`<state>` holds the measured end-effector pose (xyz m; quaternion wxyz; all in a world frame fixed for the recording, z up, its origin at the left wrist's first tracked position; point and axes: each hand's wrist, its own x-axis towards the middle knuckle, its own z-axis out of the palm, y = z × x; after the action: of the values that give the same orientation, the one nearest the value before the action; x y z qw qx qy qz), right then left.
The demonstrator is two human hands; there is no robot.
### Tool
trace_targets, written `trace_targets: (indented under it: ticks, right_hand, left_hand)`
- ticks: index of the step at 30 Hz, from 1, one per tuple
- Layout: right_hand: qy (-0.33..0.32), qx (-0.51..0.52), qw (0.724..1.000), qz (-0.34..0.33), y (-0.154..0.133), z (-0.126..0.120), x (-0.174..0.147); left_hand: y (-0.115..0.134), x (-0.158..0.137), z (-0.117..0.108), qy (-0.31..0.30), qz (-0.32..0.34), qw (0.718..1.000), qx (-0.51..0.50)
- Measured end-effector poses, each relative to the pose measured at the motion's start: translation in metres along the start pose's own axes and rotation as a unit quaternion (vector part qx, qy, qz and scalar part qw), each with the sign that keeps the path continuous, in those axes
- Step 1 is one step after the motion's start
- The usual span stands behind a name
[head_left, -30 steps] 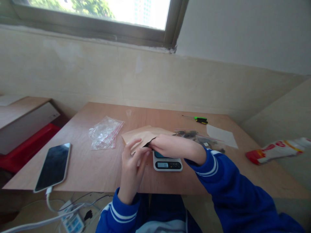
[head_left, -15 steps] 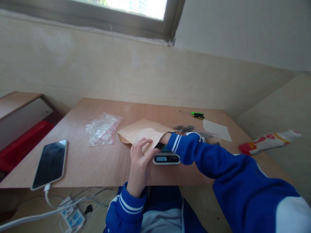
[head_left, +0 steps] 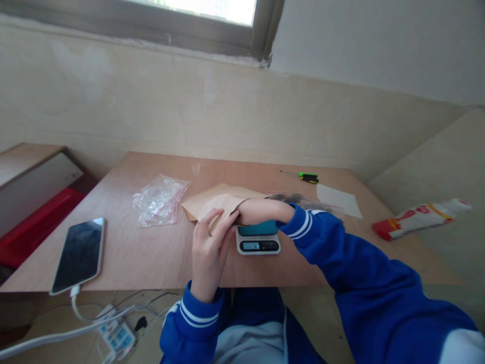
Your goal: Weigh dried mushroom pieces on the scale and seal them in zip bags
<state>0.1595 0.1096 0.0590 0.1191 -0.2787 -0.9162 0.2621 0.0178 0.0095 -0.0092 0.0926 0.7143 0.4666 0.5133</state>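
A brown paper bag (head_left: pixel 215 203) lies tilted on the table, its mouth facing right. My left hand (head_left: pixel 212 242) grips the bag's near edge at the mouth, thumb and fingers closed on the paper. Reaching into the opening from the right is my right hand (head_left: pixel 252 212); its fingers are hidden inside, so what they hold cannot be seen. Just below the right wrist sits a small digital scale (head_left: pixel 258 238) with a teal platform and a lit display. Behind the right forearm, clear bags with dark contents (head_left: pixel 286 198) are partly covered.
Crumpled clear zip bags (head_left: pixel 159 199) lie left of the paper bag. A phone (head_left: pixel 79 255) on a white cable rests at the left edge. Far right are screwdrivers (head_left: pixel 308 177), a white paper sheet (head_left: pixel 338 199) and a red-and-white bottle (head_left: pixel 419 218). A power strip (head_left: pixel 117 336) lies below the table.
My right hand has gone deeper into the paper bag, its forearm swinging so more wrist shows. My left hand has shifted slightly left. More of the scale's teal platform is visible.
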Motion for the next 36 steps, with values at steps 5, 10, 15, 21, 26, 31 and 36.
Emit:
trace_targets:
  ticks: [5, 10, 15, 21, 26, 31, 36]
  right_hand:
    - [-0.031, 0.006, 0.997, -0.070, -0.017, -0.021, -0.019]
    - [0.025, 0.058, 0.997, -0.053, -0.037, -0.042, -0.047]
    - [0.207, 0.142, 0.966, 0.067, -0.032, -0.050, -0.090]
    - [0.252, 0.129, 0.938, 0.198, 0.032, -0.004, -0.120]
    - [0.242, 0.025, 0.950, 0.195, 0.077, 0.045, -0.112]
    - [0.220, -0.027, 0.958, 0.181, 0.082, 0.057, -0.108]
    - [0.240, -0.031, 0.950, 0.196, 0.081, 0.056, -0.116]
  left_hand:
    - [-0.001, 0.005, -0.005, 0.016, -0.010, 1.000, 0.002]
    - [-0.002, 0.017, -0.011, 0.049, -0.010, 0.999, -0.005]
    - [-0.001, 0.028, -0.017, 0.072, -0.010, 0.997, -0.016]
    - [-0.001, 0.033, -0.019, 0.110, -0.010, 0.994, -0.012]
    - [-0.001, 0.032, -0.021, 0.118, -0.011, 0.993, -0.010]
    - [-0.002, 0.031, -0.024, 0.106, 0.002, 0.994, -0.010]
    - [-0.002, 0.031, -0.027, 0.108, -0.002, 0.994, -0.009]
